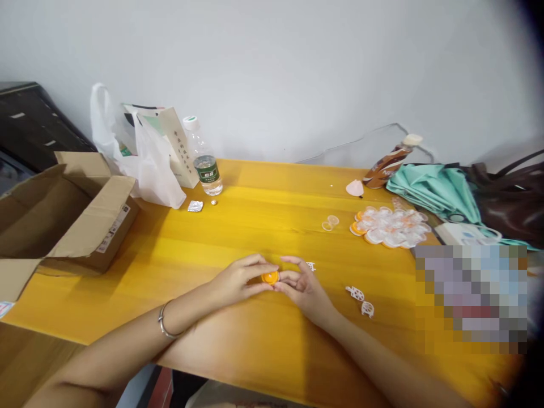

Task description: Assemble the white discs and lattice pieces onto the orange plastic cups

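Observation:
A small orange round plastic piece (270,277) is held over the middle of the table, near its front. My left hand (238,279) pinches it from the left between thumb and fingers. From the other side, the thumb and bent fingers of my right hand (306,290) close on its right edge, with the index finger raised. A white openwork plastic part (311,266) peeks out just behind my right hand. Two more white openwork parts, one upper (356,293) and one lower (368,309), lie to the right of that hand.
A cluster of clear and orange round pieces (389,228) lies at the right, beside clear rings (330,222). Behind are a brown-labelled bottle (389,165) and a teal folded umbrella (437,190). An open cardboard box (96,226), white bag (151,167) and water bottle (206,164) stand left.

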Demonstrator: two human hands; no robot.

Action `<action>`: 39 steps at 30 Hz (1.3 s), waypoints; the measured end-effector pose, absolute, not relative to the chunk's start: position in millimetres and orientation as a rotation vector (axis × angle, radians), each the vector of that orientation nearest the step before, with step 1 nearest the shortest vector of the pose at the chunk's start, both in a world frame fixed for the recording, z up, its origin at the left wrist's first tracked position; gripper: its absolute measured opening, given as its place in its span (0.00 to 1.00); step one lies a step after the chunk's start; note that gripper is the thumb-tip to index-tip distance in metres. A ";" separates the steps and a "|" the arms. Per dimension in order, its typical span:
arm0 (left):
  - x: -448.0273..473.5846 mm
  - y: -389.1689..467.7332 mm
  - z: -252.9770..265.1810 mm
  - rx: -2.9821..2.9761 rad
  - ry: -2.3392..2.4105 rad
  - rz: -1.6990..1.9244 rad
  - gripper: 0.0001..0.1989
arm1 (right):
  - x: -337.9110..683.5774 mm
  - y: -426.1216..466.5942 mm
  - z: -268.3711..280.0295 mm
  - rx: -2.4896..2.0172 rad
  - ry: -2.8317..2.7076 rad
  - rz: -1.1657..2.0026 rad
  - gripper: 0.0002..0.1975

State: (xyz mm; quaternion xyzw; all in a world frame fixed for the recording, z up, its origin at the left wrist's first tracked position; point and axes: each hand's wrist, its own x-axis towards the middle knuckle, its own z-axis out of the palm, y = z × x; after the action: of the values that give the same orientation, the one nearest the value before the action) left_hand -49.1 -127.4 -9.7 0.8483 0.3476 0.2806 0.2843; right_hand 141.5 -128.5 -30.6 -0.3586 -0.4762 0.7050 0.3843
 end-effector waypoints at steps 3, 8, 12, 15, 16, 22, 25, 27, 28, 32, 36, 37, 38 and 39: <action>-47.9 -129.1 -13.9 2.347 0.940 0.784 0.18 | 141.5 -129.3 -28.2 -0.918 -1.248 1.804 0.21; -42.2 -131.1 -20.5 2.400 0.961 0.858 0.16 | 140.1 -131.3 -31.0 -0.978 -1.297 1.776 0.19; -41.1 -129.7 -24.5 2.423 1.041 0.852 0.14 | 146.1 -126.3 -26.0 -1.078 -1.521 1.634 0.16; -43.7 -125.6 -28.5 2.449 1.156 0.831 0.16 | 170.6 -112.9 -6.2 -1.234 -1.789 1.208 0.11; -44.9 -123.7 -29.9 2.462 1.182 0.829 0.16 | 183.8 -107.6 2.5 -1.294 -1.829 1.052 0.11; -48.1 -114.0 -33.5 2.492 1.221 0.821 0.20 | 276.8 -102.6 27.2 -1.763 -1.995 0.674 0.17; -46.5 -112.9 -33.4 2.460 1.213 0.832 0.24 | 294.8 -117.3 10.7 -1.900 -1.983 0.702 0.18; -45.6 -113.0 -33.5 2.440 1.206 0.832 0.25 | 293.6 -124.5 -3.8 -1.888 -1.979 0.746 0.17; -45.5 -113.1 -33.4 2.432 1.206 0.830 0.26 | 291.0 -126.0 -10.1 -1.857 -1.987 0.759 0.17; -47.7 -115.2 -29.7 2.478 1.193 0.853 0.30 | 278.0 -120.8 -19.8 -1.764 -2.054 0.868 0.12; -49.8 -121.6 -20.7 2.617 1.074 0.984 0.31 | 255.3 -111.0 -1.9 -1.675 -2.057 0.881 0.11; -49.4 -123.8 -18.8 2.645 1.023 1.025 0.28 | 246.4 -109.2 4.5 -1.620 -2.036 0.852 0.10; -48.5 -126.1 -17.5 2.664 0.972 1.055 0.26 | 236.3 -107.6 10.6 -1.534 -2.034 0.871 0.10; -47.3 -128.5 -16.8 2.673 0.932 1.079 0.24 | 225.5 -106.2 15.9 -1.443 -2.054 0.932 0.09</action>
State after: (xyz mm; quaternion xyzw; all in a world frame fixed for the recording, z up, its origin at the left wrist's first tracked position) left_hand -47.3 -128.5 -16.8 0.8809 0.3072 0.3556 0.0562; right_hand 225.5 -106.2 15.9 -0.5245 -0.7466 0.3388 0.2297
